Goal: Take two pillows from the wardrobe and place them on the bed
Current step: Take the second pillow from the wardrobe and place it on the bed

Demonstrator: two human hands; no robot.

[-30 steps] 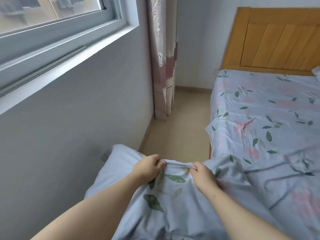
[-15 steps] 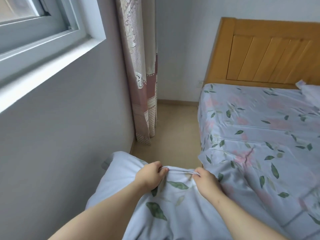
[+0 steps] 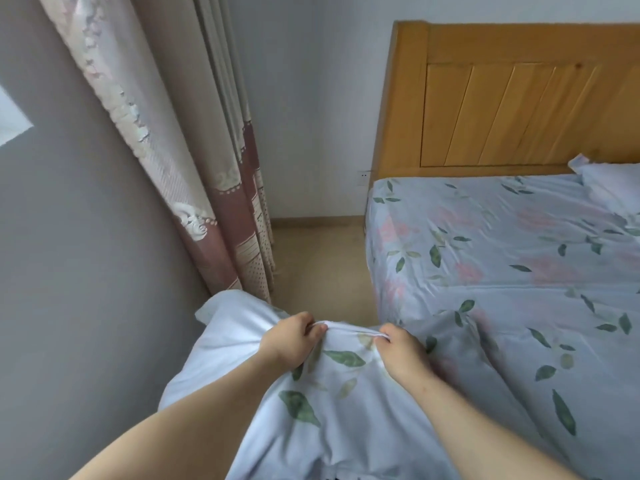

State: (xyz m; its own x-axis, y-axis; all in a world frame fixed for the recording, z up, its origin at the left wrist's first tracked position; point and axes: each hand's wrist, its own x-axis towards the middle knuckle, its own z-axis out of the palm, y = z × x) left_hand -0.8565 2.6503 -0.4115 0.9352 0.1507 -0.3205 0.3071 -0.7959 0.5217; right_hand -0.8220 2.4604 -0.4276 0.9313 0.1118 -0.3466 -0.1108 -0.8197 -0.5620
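From the head view, the only one I have, I judge this to be the carry-and-place step. I have the pillow (image 3: 346, 403) in the lower centre of the frame, held up in front of me and just left of the bed (image 3: 502, 258), which fills the right half. My left hand (image 3: 291, 341) and right hand (image 3: 401, 351) sit close together on its top edge. Each has its fingers curled over a bunched ridge of the pillowcase and pinches it tight, and a short band of cloth is stretched between them.

At the far right edge, against the wooden headboard (image 3: 519, 98), a pale shape lies on the sheet. Only a corner shows, but I take it for the other pillow (image 3: 613, 188). If so, this one is the second.

The next move calls for swinging the load rightward and up the frame, over the mattress edge, then setting it down at the head end beside that pale shape before letting go.

The pillow is soft and slack, pale blue with green leaf prints like the sheet. It sags below my grip, its plain left corner jutting toward the curtain (image 3: 221, 188) and the strip of floor (image 3: 322, 265).
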